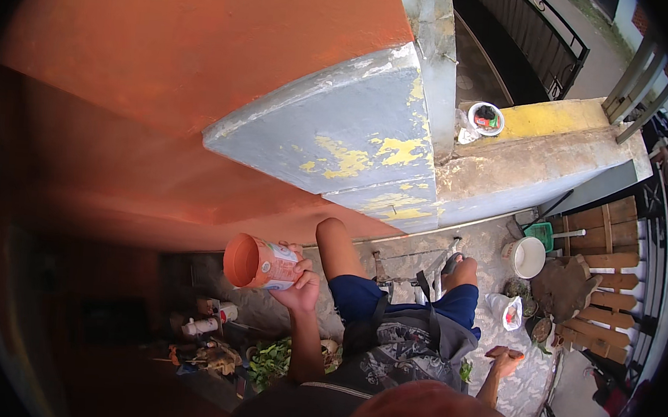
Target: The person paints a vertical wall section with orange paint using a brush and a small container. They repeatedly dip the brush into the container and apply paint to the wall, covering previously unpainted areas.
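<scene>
My left hand (300, 281) grips an orange paint can (277, 265) by its side; the can is tilted so that its open mouth and orange inside show. Low on the right, my right hand (507, 363) holds a small, flat brown object (501, 352), whose kind I cannot tell. Ahead is a wall painted orange (206, 42). Beside the orange lies a grey wall section (339, 127) with peeling yellow patches. My bare knees and dark blue shorts are between the hands, above what looks like a metal ladder (421, 293), partly hidden by my legs.
A white bucket (523, 257), a green plastic scoop (540, 236), a white bag (504, 310) and potted plants stand at the right by a wooden picket fence (611, 280). A white bowl (486, 118) sits on the low wall's ledge (555, 119). Leafy plants (269, 364) are below left.
</scene>
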### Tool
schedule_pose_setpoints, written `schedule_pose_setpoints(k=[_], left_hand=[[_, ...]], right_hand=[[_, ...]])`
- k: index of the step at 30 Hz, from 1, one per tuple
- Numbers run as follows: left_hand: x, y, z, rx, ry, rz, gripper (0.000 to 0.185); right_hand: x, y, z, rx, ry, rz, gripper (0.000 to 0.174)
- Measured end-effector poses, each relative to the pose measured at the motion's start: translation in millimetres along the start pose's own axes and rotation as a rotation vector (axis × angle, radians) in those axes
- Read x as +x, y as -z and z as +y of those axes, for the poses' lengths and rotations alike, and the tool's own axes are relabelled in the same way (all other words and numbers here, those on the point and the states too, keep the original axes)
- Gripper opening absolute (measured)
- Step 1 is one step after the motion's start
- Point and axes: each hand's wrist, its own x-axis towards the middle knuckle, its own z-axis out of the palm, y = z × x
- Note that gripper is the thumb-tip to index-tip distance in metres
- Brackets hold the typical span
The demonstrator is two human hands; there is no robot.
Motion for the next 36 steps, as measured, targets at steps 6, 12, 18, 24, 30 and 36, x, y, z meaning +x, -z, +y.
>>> schedule_pose_setpoints(k=[6, 12, 18, 24, 30, 36], left_hand=[[21.4, -7.8, 2.7, 0.044, 0.113, -0.051, 0.064], [28.6, 13.8, -4.5, 0.021, 0.281, -0.103, 0.066], [25.1, 55.6, -35.0, -0.012, 0.414, -0.067, 0.068], [22.9, 69.4, -67.2, -0.007, 0.534, 0.07, 0.072], [26.0, 85.5, -82.7, 0.002, 0.547, 0.047, 0.072], [24.5, 89.5, -87.6, 0.095, 0.528, 0.068, 0.071]], right_hand=[[51.3, -26.7, -76.9, 0.397, -0.012, 0.05, 0.039], [8.6, 16.8, -226.2, 1.184, 0.245, -0.144, 0.022], [-78.6, 104.0, -320.3, 1.377, 0.409, -0.374, 0.018], [-125.1, 172.3, -370.6, 1.6, 0.473, -0.638, 0.016], [-142.7, 214.2, -393.2, 1.737, 0.634, -0.911, 0.011], [-166.9, 239.9, -414.8, 1.59, 0.858, -1.039, 0.015]])
